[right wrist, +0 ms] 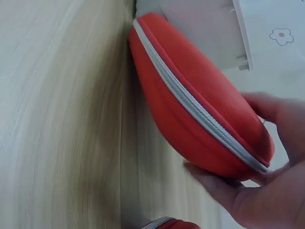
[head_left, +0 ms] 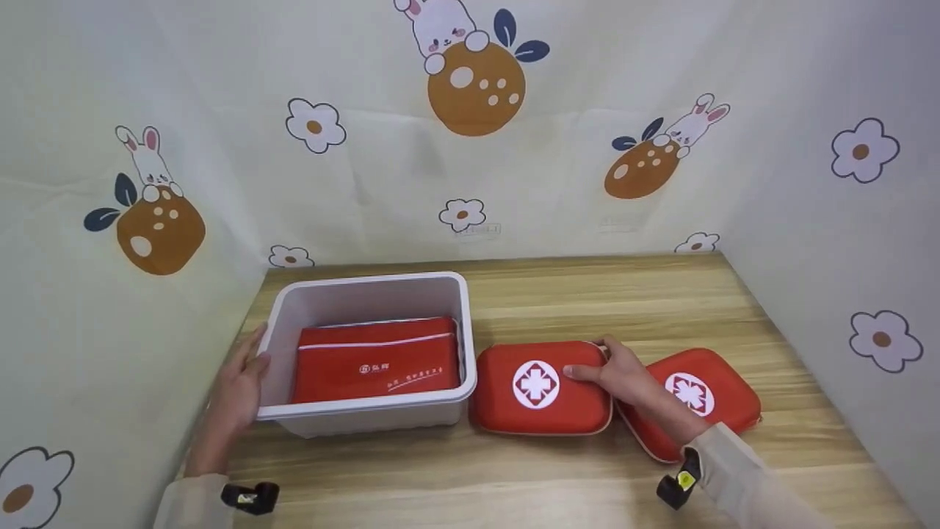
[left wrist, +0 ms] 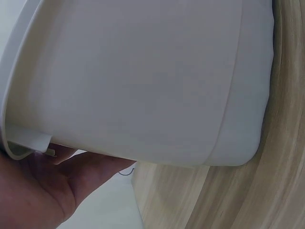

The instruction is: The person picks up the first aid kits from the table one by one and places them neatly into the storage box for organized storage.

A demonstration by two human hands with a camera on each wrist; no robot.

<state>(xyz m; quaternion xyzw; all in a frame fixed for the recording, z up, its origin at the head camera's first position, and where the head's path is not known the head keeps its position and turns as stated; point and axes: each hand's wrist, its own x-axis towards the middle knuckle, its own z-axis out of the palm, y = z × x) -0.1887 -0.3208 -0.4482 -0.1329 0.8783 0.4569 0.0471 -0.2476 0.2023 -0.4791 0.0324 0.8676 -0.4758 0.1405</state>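
My left hand grips the left rim of a white plastic bin, its fingers at the rim's underside in the left wrist view. A flat red pouch with white print lies inside the bin. Just right of the bin, my right hand holds a red zippered first-aid case by its right end, thumb on the white-crossed lid and fingers beneath. In the right wrist view the held case is tilted, with the gripped end raised off the wood.
A second red first-aid case lies on the wood-grain table beneath my right forearm. Pale curtains printed with rabbits, oranges and flowers enclose the table at the back and both sides.
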